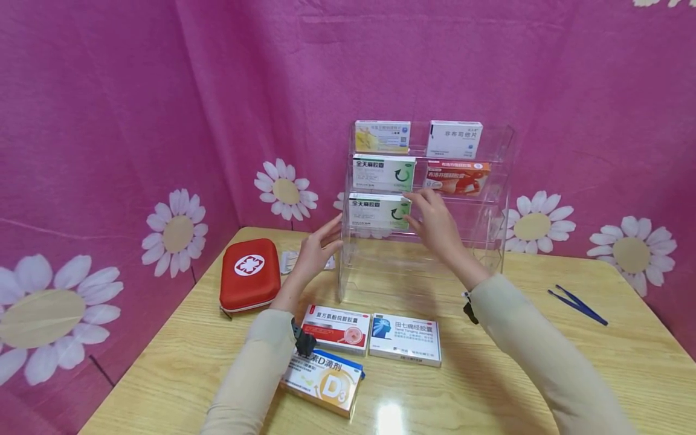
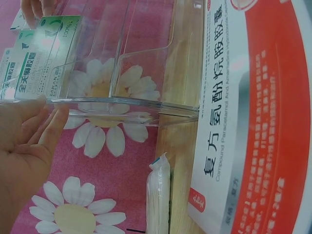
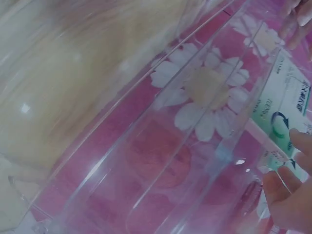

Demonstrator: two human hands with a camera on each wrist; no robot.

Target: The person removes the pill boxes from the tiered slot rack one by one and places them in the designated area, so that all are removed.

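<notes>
In the head view my left hand (image 1: 315,252), fingers extended, is at the left side of a clear tiered rack (image 1: 424,257). Its fingertips meet the rack's side edge in the left wrist view. My right hand (image 1: 435,223) is at the right end of a green and white capsule box (image 1: 375,212) on a lower tier. Thumb and forefinger stand apart there, the fingertips touching the box's end. A matching capsule box (image 1: 380,174) stands one tier above. Beside that is a red ibuprofen box (image 1: 457,178). On the top tier are a yellow-white box (image 1: 382,137) and a white box (image 1: 454,139).
On the table (image 1: 489,374) lie a red-white capsule box (image 1: 337,329), a white-blue box (image 1: 405,339) and a vitamin D box (image 1: 323,380). A red first-aid case (image 1: 250,284) is at left, near a small packet (image 1: 290,262). Blue tweezers (image 1: 579,306) lie at right.
</notes>
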